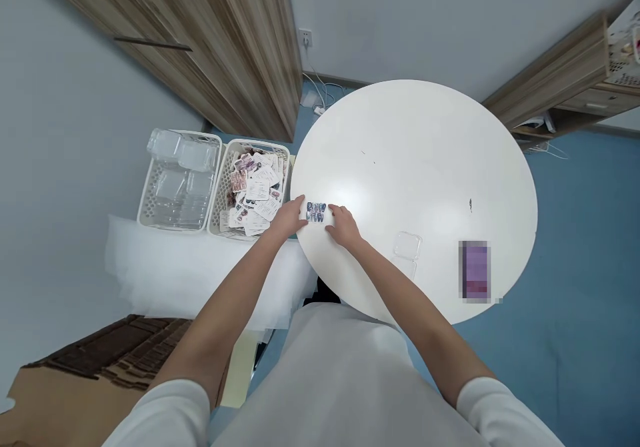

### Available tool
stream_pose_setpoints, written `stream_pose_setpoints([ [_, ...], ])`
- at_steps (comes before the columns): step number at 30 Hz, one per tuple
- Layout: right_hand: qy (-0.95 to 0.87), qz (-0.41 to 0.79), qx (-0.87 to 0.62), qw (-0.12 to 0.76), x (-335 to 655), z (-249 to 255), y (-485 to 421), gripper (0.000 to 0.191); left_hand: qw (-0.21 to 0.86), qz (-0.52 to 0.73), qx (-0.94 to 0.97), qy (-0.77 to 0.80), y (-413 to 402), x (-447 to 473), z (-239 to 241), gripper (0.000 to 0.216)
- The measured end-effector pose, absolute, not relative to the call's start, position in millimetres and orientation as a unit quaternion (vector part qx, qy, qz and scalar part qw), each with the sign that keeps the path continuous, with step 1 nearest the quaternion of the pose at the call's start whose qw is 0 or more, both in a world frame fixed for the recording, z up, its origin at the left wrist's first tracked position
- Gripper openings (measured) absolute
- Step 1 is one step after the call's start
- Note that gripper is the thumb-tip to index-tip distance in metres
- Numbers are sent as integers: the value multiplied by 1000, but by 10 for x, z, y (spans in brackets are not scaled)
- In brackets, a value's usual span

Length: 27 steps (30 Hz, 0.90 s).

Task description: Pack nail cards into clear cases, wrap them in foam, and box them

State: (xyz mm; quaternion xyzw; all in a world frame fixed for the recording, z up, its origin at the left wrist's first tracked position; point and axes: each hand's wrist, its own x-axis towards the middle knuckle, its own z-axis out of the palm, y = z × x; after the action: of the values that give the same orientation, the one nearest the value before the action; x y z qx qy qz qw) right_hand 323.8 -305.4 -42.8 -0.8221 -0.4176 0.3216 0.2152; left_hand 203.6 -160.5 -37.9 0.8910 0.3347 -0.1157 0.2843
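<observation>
a: where is the card [315,212] placed?
b: it is set at the left edge of the smooth, white, rounded worktop [425,147], between the left hand [289,220] and the right hand [345,227]. whether it is raised off the surface cannot be told.
a: how are the hands posed?
b: on each, thumb and fingers are parted near the card's end; whether the edges are pinched cannot be made out.
a: what is shown on it?
b: its thin white face is covered with two rows of small, nail-shaped patches in blue and purple.
a: what is placed around it?
b: a clear plastic case [408,245] is laid open beside the right forearm, by which its near part seems partly hidden. farther right, a purple object [477,270] is blurred by pixelation. to the left, loose cards [257,190] are heaped in a perforated white basket [217,203], and clear boxes [183,193] are stacked in another. filmy white sheets [200,267] are layered below both baskets.
a: and the card's direction?
b: its long axis is aligned left to right, from hand to hand.
</observation>
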Motion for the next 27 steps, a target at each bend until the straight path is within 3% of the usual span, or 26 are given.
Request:
stream_pose_setpoints([
  [5, -407, 296, -843, 189, 3237, -503, -2852, 65, 313, -93, 896, 302, -1569, 2075, -494, 59],
  [11, -396, 292, -853, 173, 3220, -505, -2847, 56, 351, -77, 886, 295, -1597, 2054, -481, 53],
  [18, -403, 280, -831, 261, 3195, -565, -2975, 55, 386, -62, 878, 275, -1704, 2054, -461, 53],
  [27, -427, 299, -785, 333, 3304, -277, -3568, 70, 405, -32, 889, 214, -2089, 2070, -147, 63],
])
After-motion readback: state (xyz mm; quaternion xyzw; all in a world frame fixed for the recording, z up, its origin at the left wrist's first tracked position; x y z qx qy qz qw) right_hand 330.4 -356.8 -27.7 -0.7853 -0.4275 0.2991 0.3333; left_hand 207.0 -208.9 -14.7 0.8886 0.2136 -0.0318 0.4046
